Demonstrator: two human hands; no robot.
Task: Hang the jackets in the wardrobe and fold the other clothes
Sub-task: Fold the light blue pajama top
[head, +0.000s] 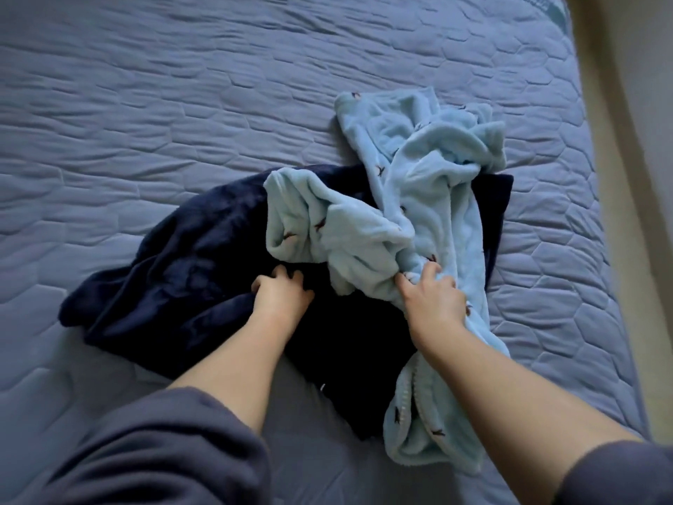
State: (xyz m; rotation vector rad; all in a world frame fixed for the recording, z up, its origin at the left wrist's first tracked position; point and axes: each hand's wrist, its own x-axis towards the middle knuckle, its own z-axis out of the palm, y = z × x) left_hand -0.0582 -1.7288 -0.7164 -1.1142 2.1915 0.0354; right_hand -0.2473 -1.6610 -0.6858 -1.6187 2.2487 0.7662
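Spreads hexagon stitching over the slate-blue quilted bedspread (182, 85), across most of the frame. Shows one plain shade on the deep navy plush garment (196, 271) at centre left. Scatters small dark marks over the pale aqua fluffy fleece garment (429, 198) at centre right. Shows plain charcoal on the grey fabric sleeves (164, 450) along the bottom.

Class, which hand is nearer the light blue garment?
Right. The right hand grips the light blue garment; the left hand holds the navy garment beside it.

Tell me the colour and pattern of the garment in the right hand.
Light blue fleece garment, scattered small dark motifs; head view shows it best.
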